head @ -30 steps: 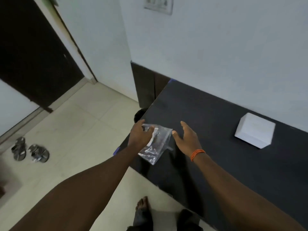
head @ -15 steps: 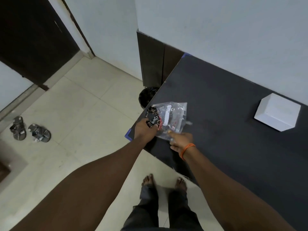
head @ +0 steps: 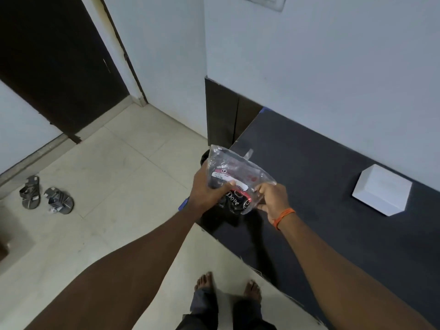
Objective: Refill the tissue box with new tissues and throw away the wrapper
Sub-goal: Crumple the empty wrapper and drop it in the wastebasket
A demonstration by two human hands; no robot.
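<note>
I hold a clear plastic wrapper (head: 234, 171) with printed lettering and a white label above the near left corner of the dark table (head: 333, 210). My left hand (head: 207, 192) grips its left side with the thumb over the front. My right hand (head: 272, 198), with an orange band at the wrist, pinches its lower right edge. A white tissue box (head: 382, 189) stands on the table to the right, near the wall, well apart from both hands. A dark bin (head: 204, 156) shows partly behind the wrapper, on the floor by the table corner.
Tiled floor spreads out to the left, with a pair of sandals (head: 45, 198) lying near the dark door (head: 54, 63). My bare feet (head: 226, 287) stand close to the table's front edge. A dark cabinet panel (head: 223, 115) sits against the wall behind the bin.
The wrapper has come up off the table and been turned with its printed side toward me. My right hand went from open beside it to pinching its edge.
</note>
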